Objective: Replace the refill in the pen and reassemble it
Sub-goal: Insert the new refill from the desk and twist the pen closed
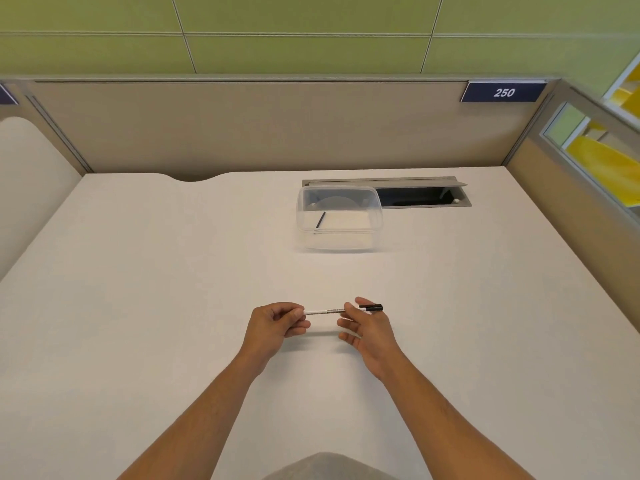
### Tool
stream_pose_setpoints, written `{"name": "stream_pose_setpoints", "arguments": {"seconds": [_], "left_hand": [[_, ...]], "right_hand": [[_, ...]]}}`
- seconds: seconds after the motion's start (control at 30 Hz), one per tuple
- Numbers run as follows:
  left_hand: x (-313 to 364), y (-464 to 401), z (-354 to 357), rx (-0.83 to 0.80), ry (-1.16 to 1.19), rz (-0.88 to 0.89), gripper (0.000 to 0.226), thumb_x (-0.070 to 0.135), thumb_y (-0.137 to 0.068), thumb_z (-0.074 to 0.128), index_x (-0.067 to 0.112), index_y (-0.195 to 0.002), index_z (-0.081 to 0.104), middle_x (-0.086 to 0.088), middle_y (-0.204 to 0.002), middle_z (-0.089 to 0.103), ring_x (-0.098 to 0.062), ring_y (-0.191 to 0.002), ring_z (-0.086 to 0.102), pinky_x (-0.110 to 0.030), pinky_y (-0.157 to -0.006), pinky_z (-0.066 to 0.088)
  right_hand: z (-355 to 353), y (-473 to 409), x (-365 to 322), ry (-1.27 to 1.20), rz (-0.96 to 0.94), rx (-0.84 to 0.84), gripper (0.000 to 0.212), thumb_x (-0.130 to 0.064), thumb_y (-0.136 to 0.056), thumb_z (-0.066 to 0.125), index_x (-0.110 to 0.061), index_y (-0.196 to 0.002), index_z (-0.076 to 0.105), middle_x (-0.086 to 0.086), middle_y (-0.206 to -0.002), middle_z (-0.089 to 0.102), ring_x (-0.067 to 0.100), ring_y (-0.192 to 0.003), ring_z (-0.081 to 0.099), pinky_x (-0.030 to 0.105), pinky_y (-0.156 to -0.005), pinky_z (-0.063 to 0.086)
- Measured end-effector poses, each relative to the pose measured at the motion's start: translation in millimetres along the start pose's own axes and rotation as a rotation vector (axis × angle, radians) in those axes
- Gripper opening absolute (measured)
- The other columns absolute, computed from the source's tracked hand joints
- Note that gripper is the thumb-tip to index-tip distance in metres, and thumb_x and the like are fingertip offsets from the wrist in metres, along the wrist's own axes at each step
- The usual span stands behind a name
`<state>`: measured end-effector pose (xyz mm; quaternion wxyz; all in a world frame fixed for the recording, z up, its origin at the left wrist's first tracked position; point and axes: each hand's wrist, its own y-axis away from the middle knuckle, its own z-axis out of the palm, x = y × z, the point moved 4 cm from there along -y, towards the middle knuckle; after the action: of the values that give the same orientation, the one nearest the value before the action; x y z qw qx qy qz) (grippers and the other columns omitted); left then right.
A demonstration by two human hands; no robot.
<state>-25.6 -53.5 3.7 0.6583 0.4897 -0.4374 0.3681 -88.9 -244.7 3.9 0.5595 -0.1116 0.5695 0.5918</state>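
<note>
I hold a slim white pen (325, 311) level above the white desk (138, 306), near its front middle. My left hand (277, 323) pinches the pen's left end between thumb and fingers. My right hand (367, 330) grips it near the right end, where the black cap (372, 308) sticks out past my fingers. The other fingers of my right hand are spread. A thin dark refill (320, 220) lies slanted inside a clear plastic container (341, 218) further back on the desk.
Behind the container an open cable tray (420, 195) is sunk into the desk. Beige partition walls (242, 126) close the back and right side. A sign reading 250 (504, 92) hangs at the back right.
</note>
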Motion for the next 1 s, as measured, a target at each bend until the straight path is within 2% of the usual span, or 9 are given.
{"name": "stream_pose_setpoints", "arguments": {"seconds": [0.1, 0.2, 0.3, 0.37, 0.4, 0.47, 0.57, 0.73, 1.0], "left_hand": [[0.5, -1.1, -3.8, 0.004, -0.011, 0.005, 0.014, 0.004, -0.089, 0.066, 0.009, -0.081, 0.076, -0.014, -0.076, 0.075, -0.031, -0.078, 0.075, -0.025, -0.066, 0.059], [0.4, -2.6, -5.3, 0.01, -0.023, 0.01, 0.014, 0.004, -0.089, 0.065, 0.009, -0.081, 0.076, -0.014, -0.076, 0.075, -0.031, -0.077, 0.075, -0.024, -0.066, 0.059], [-0.1, -3.9, -3.2, 0.004, -0.019, 0.01, 0.013, 0.004, -0.089, 0.066, 0.008, -0.082, 0.076, -0.015, -0.076, 0.075, -0.031, -0.078, 0.075, -0.024, -0.066, 0.059], [-0.2, -4.5, -1.1, -0.001, -0.019, 0.009, 0.014, 0.004, -0.089, 0.066, 0.009, -0.081, 0.076, -0.015, -0.076, 0.075, -0.031, -0.078, 0.075, -0.024, -0.066, 0.059], [0.0, -4.7, -0.1, -0.004, -0.019, 0.009, 0.014, 0.004, -0.089, 0.066, 0.009, -0.081, 0.076, -0.014, -0.076, 0.075, -0.031, -0.078, 0.075, -0.024, -0.066, 0.059], [0.4, -4.4, 1.0, -0.014, -0.014, 0.008, 0.014, 0.004, -0.089, 0.066, 0.009, -0.081, 0.076, -0.013, -0.076, 0.075, -0.03, -0.078, 0.075, -0.025, -0.066, 0.059], [-1.0, -2.3, 1.3, -0.012, 0.012, 0.0, 0.013, 0.004, -0.089, 0.067, 0.011, -0.085, 0.077, -0.013, -0.078, 0.076, -0.03, -0.08, 0.075, -0.025, -0.067, 0.059], [-6.2, 1.6, 2.2, 0.003, 0.051, -0.022, 0.01, 0.005, -0.09, 0.065, 0.008, -0.092, 0.075, -0.015, -0.084, 0.077, -0.03, -0.083, 0.075, -0.026, -0.068, 0.06], [-5.3, 1.9, -1.3, -0.096, 0.046, -0.08, 0.012, 0.008, -0.09, 0.066, 0.001, -0.095, 0.074, -0.02, -0.09, 0.076, -0.033, -0.088, 0.074, -0.029, -0.07, 0.06]], "right_hand": [[-7.2, -2.3, -15.6, 0.255, -0.173, 0.156, 0.046, -0.028, -0.08, 0.073, -0.025, -0.119, 0.049, 0.002, -0.101, 0.062, 0.016, -0.084, 0.061, 0.03, -0.071, 0.052], [-5.6, 0.7, -34.7, 0.58, -0.467, 0.2, 0.045, -0.036, -0.079, 0.071, -0.033, -0.118, 0.049, -0.007, -0.108, 0.058, 0.008, -0.096, 0.055, 0.022, -0.079, 0.044], [9.6, 5.8, -42.9, 1.053, -0.726, 0.021, 0.036, -0.041, -0.082, 0.067, -0.029, -0.115, 0.058, -0.01, -0.113, 0.062, 0.008, -0.104, 0.053, 0.027, -0.088, 0.041], [19.6, 5.7, -35.6, 1.356, -0.745, -0.124, 0.03, -0.039, -0.086, 0.063, -0.027, -0.112, 0.061, -0.006, -0.112, 0.065, 0.015, -0.105, 0.054, 0.032, -0.091, 0.04], [22.1, 5.2, -31.6, 1.433, -0.706, -0.166, 0.026, -0.036, -0.087, 0.061, -0.027, -0.112, 0.061, -0.003, -0.11, 0.067, 0.018, -0.103, 0.055, 0.034, -0.09, 0.041], [23.6, 4.4, -28.2, 1.46, -0.631, -0.192, 0.019, -0.029, -0.091, 0.057, -0.027, -0.109, 0.062, 0.001, -0.104, 0.068, 0.023, -0.097, 0.058, 0.036, -0.083, 0.044], [24.8, 4.3, -27.7, 1.456, -0.636, -0.194, 0.016, -0.024, -0.093, 0.054, -0.025, -0.105, 0.064, 0.003, -0.098, 0.068, 0.024, -0.091, 0.058, 0.036, -0.076, 0.046], [27.0, 3.2, -26.3, 1.45, -0.638, -0.199, 0.016, -0.022, -0.093, 0.054, -0.021, -0.103, 0.066, 0.004, -0.095, 0.069, 0.024, -0.089, 0.059, 0.035, -0.075, 0.046], [27.1, 5.2, -27.2, 1.408, -0.597, -0.238, 0.016, -0.018, -0.092, 0.055, -0.019, -0.099, 0.068, 0.003, -0.091, 0.07, 0.024, -0.084, 0.059, 0.041, -0.075, 0.05]]}}
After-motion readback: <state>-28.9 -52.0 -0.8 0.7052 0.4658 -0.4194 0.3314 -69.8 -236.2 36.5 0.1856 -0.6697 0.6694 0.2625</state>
